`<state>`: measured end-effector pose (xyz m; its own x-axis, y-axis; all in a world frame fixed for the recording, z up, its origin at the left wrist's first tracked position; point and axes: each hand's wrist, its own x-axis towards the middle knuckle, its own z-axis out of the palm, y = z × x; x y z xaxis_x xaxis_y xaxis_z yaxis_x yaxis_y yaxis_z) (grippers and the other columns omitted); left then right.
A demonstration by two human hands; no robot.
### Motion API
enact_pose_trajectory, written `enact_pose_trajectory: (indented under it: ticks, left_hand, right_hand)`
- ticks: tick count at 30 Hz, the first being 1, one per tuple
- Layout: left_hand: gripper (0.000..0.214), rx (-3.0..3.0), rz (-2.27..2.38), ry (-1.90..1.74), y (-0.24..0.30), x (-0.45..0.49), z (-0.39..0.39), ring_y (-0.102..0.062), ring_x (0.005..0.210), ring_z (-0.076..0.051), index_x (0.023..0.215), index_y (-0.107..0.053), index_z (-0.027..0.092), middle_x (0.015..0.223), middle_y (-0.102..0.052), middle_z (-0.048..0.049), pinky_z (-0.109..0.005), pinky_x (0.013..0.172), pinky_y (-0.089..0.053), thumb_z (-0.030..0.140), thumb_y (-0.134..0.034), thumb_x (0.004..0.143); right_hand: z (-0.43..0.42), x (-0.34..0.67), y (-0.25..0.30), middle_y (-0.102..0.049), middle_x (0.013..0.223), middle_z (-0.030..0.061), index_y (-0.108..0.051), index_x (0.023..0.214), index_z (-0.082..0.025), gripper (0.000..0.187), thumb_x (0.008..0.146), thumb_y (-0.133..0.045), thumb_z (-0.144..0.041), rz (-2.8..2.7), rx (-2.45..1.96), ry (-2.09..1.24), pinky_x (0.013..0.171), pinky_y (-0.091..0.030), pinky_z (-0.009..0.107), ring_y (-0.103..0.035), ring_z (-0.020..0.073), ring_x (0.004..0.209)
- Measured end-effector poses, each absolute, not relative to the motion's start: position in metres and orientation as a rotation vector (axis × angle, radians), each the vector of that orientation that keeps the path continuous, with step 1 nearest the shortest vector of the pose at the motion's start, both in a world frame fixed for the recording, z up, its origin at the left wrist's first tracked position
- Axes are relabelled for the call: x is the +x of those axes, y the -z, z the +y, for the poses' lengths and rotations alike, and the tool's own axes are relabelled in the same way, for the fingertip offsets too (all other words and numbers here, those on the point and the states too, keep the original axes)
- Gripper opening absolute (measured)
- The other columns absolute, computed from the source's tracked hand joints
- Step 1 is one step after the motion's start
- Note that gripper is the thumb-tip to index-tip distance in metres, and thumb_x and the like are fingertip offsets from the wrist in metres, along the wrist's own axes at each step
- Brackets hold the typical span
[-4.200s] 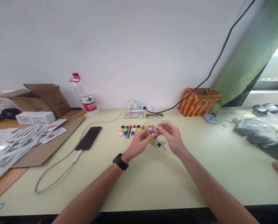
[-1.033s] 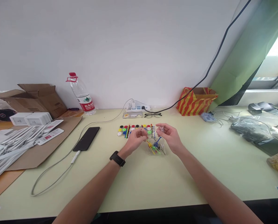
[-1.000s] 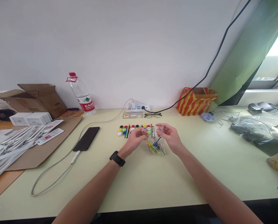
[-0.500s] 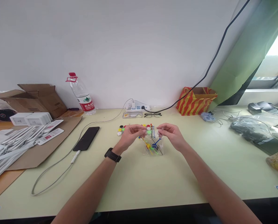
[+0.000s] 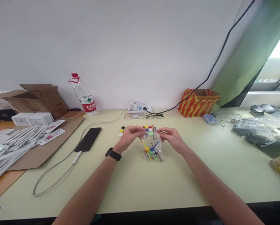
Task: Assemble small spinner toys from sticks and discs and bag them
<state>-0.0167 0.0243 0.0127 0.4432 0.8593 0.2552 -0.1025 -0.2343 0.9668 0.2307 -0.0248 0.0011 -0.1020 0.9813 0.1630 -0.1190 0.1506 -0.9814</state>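
Two hands pinch opposite upper edges of one clear bag: the left hand on one side, the right hand on the other.
One black watch circles the left wrist. The bag hangs between the hands, low over or touching one table; which, one cannot tell. Its plastic pieces, yellow, blue and green among them, overlap too much to count. The step looks like spreading the bag's mouth; the next move probably calls for even, gentle tension, so nothing spills. One phone lies to the left. Beyond the hands are loose discs, at least three, others partly hidden; farther back, one pair of glasses, one power strip, one bottle and one striped bag.
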Motion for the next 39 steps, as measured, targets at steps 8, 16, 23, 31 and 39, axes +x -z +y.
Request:
enact_pose_trajectory:
  ticks: [8,16,23,31,39]
  left_hand:
    - [0.018,1.528,0.752,-1.040,0.000,-0.019,0.031,-0.073,0.090,-0.024,0.093,-0.085,0.018,0.094,-0.080,-0.0105,-0.034,0.086,-0.056,0.028,-0.081,0.079]
    - [0.023,1.464,0.753,-1.140,0.001,-0.009,0.026,-0.073,0.085,-0.021,0.090,-0.082,0.016,0.091,-0.079,-0.0094,-0.033,0.081,-0.059,0.033,-0.087,0.076]
    - [0.031,1.440,0.740,-1.151,0.001,-0.002,0.021,-0.073,0.089,-0.021,0.091,-0.079,0.016,0.096,-0.078,-0.0087,-0.034,0.084,-0.061,0.032,-0.093,0.069]
    - [0.034,1.498,0.765,-1.064,-0.005,-0.001,0.014,-0.071,0.094,-0.021,0.107,-0.079,0.019,0.102,-0.078,-0.0097,-0.032,0.084,-0.058,0.036,-0.087,0.078]
    - [0.029,1.521,0.789,-1.015,0.000,0.005,0.015,-0.068,0.075,-0.017,0.091,-0.080,0.015,0.081,-0.077,-0.0082,-0.029,0.072,-0.054,0.043,-0.082,0.082]
  right_hand:
    - [-0.021,0.233,0.001,-0.069,0.080,0.0033,-0.082,0.083,-0.023,0.012,0.079,-0.076,-0.032,-1.299,-0.917,-1.058,0.074,-0.050,0.035,-0.060,0.0168,0.073]
    - [-0.028,0.234,-0.006,-0.069,0.097,0.0076,-0.079,0.078,-0.024,0.011,0.082,-0.071,-0.029,-1.461,-0.899,-0.873,0.082,-0.053,0.038,-0.064,0.0237,0.094]
    - [-0.030,0.230,-0.010,-0.072,0.101,0.0060,-0.069,0.104,-0.022,0.026,0.090,-0.067,-0.045,-1.345,-0.990,-1.087,0.078,-0.053,0.036,-0.066,0.0202,0.088]
    - [-0.033,0.224,-0.011,-0.067,0.074,0.0023,-0.075,0.087,-0.018,0.035,0.083,-0.078,-0.052,-1.469,-1.028,-1.118,0.072,-0.052,0.033,-0.061,0.0160,0.070]
    - [-0.032,0.223,-0.011,-0.070,0.081,0.0036,-0.076,0.089,-0.018,0.039,0.077,-0.082,-0.055,-1.456,-1.005,-1.122,0.072,-0.053,0.033,-0.062,0.0162,0.072]
